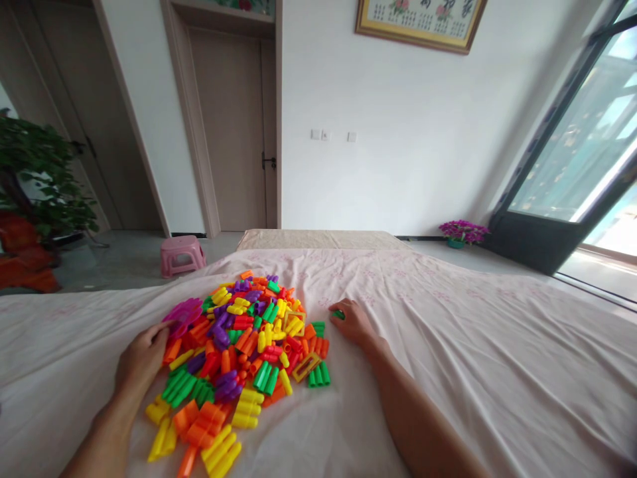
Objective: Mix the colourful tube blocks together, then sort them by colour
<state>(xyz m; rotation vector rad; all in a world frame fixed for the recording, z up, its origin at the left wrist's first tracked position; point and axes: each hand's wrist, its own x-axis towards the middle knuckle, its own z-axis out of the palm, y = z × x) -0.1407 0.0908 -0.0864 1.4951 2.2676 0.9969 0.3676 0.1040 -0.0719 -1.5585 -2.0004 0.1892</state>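
Note:
A colourful heap of plastic bullet-shaped building blocks [243, 322] lies on the bed-like covered surface, in yellow, orange, red, green and purple. At the heap's left edge my left hand [143, 350] has its fingers closed on the rim of a magenta, scalloped plastic piece [187, 312]. To the right of the heap, my right hand [354, 322] rests low over the cloth, its fingers curled round a small green building block [338, 314]. Nearest me is a joined cluster of orange blocks [202, 425], with yellow blocks [221, 453] beside it.
A wrinkled pale pink floral cloth [448, 372] covers the surface. Beyond it stand a pink plastic stool [182, 255] and a pot of magenta flowers [462, 232]. Leafy green plants [42, 176] are at the left, a closed door [229, 133] behind, and a glass door [572, 153] at the right.

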